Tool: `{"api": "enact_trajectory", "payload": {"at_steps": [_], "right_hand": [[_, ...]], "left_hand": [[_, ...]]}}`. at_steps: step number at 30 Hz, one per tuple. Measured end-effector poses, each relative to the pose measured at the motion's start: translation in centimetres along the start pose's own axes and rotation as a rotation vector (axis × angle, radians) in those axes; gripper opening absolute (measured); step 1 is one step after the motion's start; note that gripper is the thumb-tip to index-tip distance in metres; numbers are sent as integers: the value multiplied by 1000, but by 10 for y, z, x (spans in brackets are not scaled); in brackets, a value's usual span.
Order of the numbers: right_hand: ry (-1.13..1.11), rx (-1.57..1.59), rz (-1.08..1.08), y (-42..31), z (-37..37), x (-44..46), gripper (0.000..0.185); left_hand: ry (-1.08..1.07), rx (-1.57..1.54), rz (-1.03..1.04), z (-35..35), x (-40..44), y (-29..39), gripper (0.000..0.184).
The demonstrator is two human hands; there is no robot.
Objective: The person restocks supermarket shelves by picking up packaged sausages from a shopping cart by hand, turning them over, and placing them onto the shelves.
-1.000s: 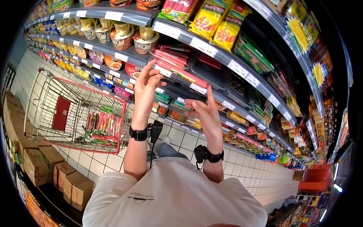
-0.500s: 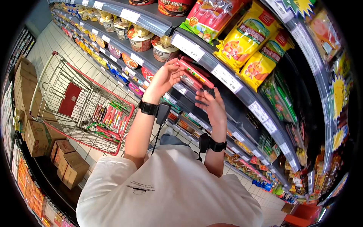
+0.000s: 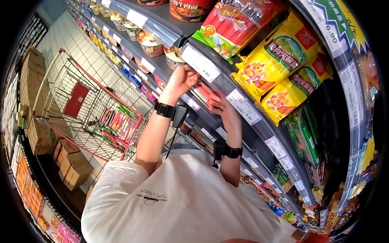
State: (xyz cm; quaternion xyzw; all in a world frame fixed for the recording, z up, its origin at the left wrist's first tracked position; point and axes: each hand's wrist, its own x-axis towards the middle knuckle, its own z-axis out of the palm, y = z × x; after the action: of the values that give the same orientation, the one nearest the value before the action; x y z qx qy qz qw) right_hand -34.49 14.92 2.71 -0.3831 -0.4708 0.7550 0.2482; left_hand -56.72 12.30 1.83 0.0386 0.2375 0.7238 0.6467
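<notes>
Red stick-shaped packs, seemingly wrapped sausages (image 3: 202, 94), lie on the shelf level below the upper price rail. At their far-left end is my left hand (image 3: 182, 83), its fingers curled in under the rail; what they grip, if anything, is hidden. My right hand (image 3: 229, 117) has its fingers closed over the near-right end of the red packs. Above the hands, the upper shelf bears a large bag of red sausages (image 3: 237, 28) and yellow sausage bags (image 3: 273, 56). Cup noodles (image 3: 174, 58) stand just beyond my left hand.
To my left stands a wire shopping cart (image 3: 106, 93) with several colourful stick packs (image 3: 117, 125) inside. Cardboard boxes (image 3: 75, 170) sit beyond it. The price rail (image 3: 243, 107) juts out just above my hands. Green packs (image 3: 302, 135) hang at the right.
Both hands have moved in against the shelf, and their fingers have closed in around the red packs. The view has shifted closer to the shelf, and the packs are now more hidden under the rail.
</notes>
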Motion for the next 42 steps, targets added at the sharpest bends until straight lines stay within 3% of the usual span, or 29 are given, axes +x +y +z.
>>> {"api": "enact_trajectory", "payload": {"at_steps": [6, 11, 14, 21, 25, 29, 36, 39, 41, 42], "right_hand": [[60, 13, 59, -14, 27, -6, 35], [21, -21, -22, -11, 71, -26, 42], [-89, -44, -54, 6, 104, -39, 49], [-349, -180, 104, 47, 184, -64, 37], [-470, -288, 212, 79, 227, -72, 37], [-597, -316, 352, 124, 251, -62, 35], [-552, -502, 551, 211, 276, -29, 37], [-565, -537, 619, 232, 286, -18, 41], [-576, -517, 723, 247, 290, -3, 45], [-580, -508, 749, 252, 292, 4, 47]], "left_hand": [[-3, 99, 27, 0, -39, 25, 26], [-70, 109, 75, -34, -92, 56, 33], [1, 86, 147, -64, -137, 71, 32], [164, -54, 389, -145, -259, 88, 30], [314, -111, 505, -191, -331, 80, 30], [597, -81, 572, -222, -401, 75, 30], [1175, 544, 606, -302, -446, 48, 25], [1218, 782, 392, -318, -441, 26, 28], [1251, 1077, 382, -328, -435, 7, 29], [1228, 975, 297, -329, -430, 1, 30]]}}
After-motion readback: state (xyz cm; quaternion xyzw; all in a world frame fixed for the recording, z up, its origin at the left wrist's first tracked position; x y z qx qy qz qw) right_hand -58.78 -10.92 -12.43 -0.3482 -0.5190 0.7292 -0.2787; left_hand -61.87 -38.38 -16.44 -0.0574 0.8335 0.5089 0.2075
